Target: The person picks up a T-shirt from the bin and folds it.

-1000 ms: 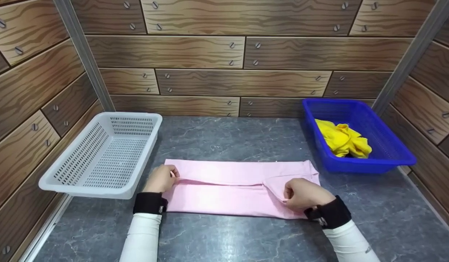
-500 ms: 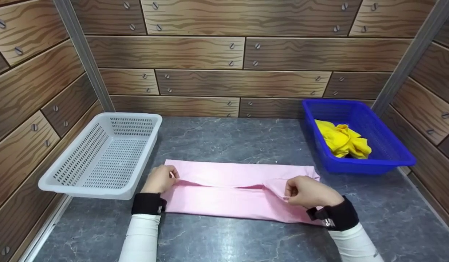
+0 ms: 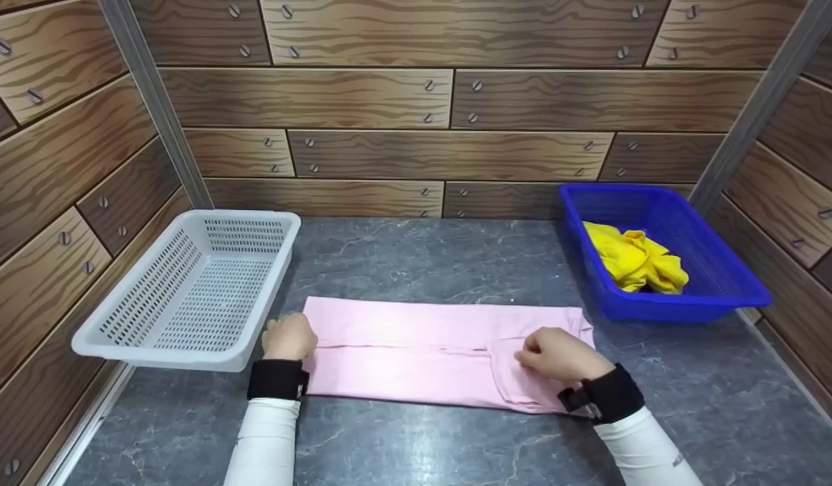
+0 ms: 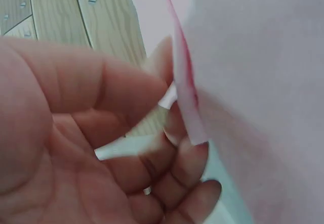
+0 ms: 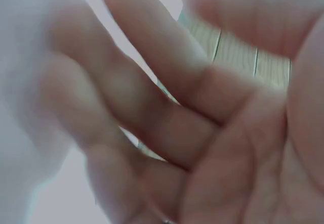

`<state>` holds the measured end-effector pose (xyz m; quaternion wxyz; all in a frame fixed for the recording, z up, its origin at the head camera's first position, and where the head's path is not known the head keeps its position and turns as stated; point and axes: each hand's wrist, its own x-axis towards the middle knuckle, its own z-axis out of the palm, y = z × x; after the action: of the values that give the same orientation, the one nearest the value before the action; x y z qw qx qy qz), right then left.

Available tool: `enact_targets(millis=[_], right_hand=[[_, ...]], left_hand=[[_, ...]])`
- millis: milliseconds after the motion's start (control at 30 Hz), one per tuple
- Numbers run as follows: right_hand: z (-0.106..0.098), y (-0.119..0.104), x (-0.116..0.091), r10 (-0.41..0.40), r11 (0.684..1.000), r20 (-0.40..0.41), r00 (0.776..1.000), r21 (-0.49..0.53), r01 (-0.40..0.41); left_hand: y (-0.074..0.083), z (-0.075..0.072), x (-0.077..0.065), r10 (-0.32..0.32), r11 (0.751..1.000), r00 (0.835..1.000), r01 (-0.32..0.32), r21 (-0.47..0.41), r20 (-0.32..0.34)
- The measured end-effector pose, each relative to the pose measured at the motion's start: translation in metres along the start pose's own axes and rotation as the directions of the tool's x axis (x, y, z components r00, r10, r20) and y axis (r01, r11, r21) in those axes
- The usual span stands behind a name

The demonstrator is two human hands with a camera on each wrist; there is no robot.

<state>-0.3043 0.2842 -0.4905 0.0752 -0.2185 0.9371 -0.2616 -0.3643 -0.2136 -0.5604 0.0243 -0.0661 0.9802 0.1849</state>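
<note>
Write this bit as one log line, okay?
pink cloth: folded, on table; left hand: at cloth's left end; right hand: at cloth's right end; white basket: left; blue basket: right, yellow cloth inside

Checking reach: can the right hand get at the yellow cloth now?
Likely yes: the right hand seems to grip nothing, and the yellow cloth lies uncovered in the open-topped blue basket; only its near rim needs clearing.

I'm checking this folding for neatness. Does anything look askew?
Yes: at the right end of the long, folded pink cloth, by the right hand, a pink flap slants across the near half, breaking the otherwise straight lengthwise line.
</note>
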Motion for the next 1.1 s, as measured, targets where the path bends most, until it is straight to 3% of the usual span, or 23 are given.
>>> enact_targets(millis=[100,200,300,567,700,900,1000,1100], right_hand=[[0.019,0.033,0.017,-0.04,0.998,-0.084,0.996,-0.048,0.036],[0.036,0.061,0.032,-0.052,0.993,-0.097,0.994,-0.11,0.041],[0.043,0.073,0.037,-0.057,0.985,-0.104,0.993,-0.169,0.039],[0.053,0.063,0.045,-0.036,0.946,-0.116,0.993,-0.324,-0.003],[0.055,0.063,0.072,-0.015,0.919,-0.129,0.992,-0.393,-0.038],[0.041,0.069,0.123,0.138,0.89,-0.132,0.982,-0.418,-0.181],[0.042,0.064,0.138,0.163,0.859,-0.157,0.974,-0.463,-0.219],[0.048,0.052,0.145,0.207,0.848,-0.196,0.958,-0.452,-0.276]], left_hand=[[0.007,0.004,-0.001,0.069,0.997,0.996,-0.071,-0.033,-0.064],[0.012,0.01,-0.001,0.202,0.974,0.974,-0.21,-0.083,-0.099],[0.015,0.015,0.0,0.26,0.954,0.96,-0.272,-0.126,-0.101],[0.017,0.02,-0.001,0.236,0.962,0.967,-0.246,-0.119,-0.092],[0.025,0.019,-0.006,0.207,0.972,0.974,-0.215,-0.095,-0.09],[0.046,0.019,-0.019,0.213,0.976,0.974,-0.215,-0.017,-0.077],[0.052,0.019,-0.023,0.21,0.978,0.975,-0.208,0.025,-0.076],[0.055,0.019,-0.025,0.205,0.978,0.976,-0.202,0.046,-0.073]])
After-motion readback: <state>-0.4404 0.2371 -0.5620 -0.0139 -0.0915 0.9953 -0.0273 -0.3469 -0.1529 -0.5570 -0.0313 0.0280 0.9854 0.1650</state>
